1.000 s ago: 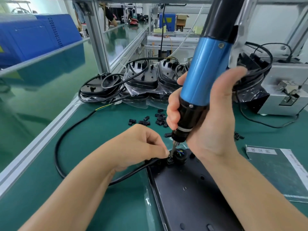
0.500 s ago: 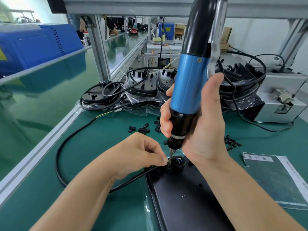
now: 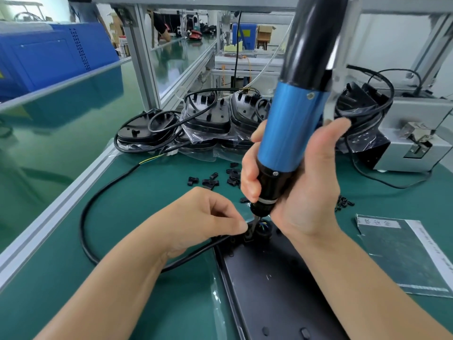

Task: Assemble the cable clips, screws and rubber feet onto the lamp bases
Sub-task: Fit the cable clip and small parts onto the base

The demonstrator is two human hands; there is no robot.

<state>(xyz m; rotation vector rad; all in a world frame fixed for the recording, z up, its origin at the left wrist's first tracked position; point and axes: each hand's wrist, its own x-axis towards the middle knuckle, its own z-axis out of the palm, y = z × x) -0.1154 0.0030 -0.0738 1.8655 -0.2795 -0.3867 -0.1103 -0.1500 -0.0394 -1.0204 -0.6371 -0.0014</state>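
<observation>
Right hand [image 3: 296, 192] wraps the electric screwdriver [image 3: 291, 128], thumb up along its barrel, forearm angled in from lower right. Left hand [image 3: 203, 217] curled, fingertips [image 3: 241, 227] pinched beside the bit.

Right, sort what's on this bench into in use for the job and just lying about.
In use:
- blue and black electric screwdriver, gripped by right hand
- flat black lamp base
- black power cable
- left hand, pinching at the screw point

Lying about:
- loose black plastic cable clips
- bagged black lamp bases
- grey metal machine
- plastic-sleeved green sheet
</observation>
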